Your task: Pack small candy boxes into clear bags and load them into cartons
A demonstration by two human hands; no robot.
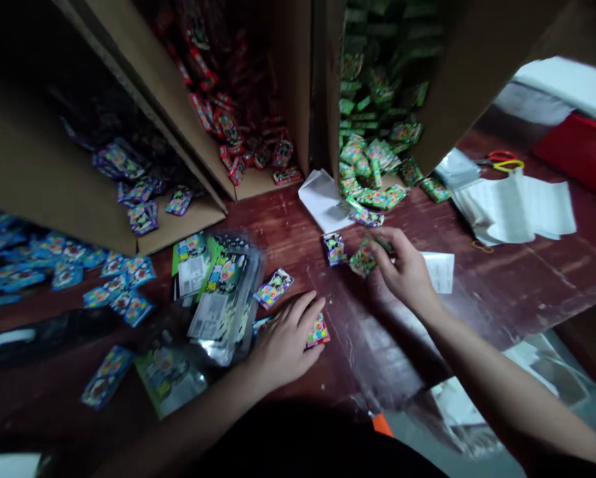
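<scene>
We looked down on a dark red tabletop (pixel 280 226), scuffed and streaked. From ten to one o'clock we saw three corrugated cardboard boxes (pixel 295 99), open toward us and heaped with shiny purple, red and green packets. Toward three o'clock, thin white paper sheets (pixel 519 206) curled below looped red and yellow handles (pixel 507 164). At eight o'clock, flat green-and-black cards lay in smooth, clear plastic sleeves (pixel 222 292). Near six o'clock, the left hand (pixel 286 338) rested palm down, fingers slightly spread, over a glossy red-edged packet (pixel 319 332); we could not tell whether it gripped. Near three o'clock, the right hand (pixel 402 265) pinched a small, crinkled green packet (pixel 361 259), fingers narrowed, just beside a flat purple packet (pixel 334 249).
</scene>
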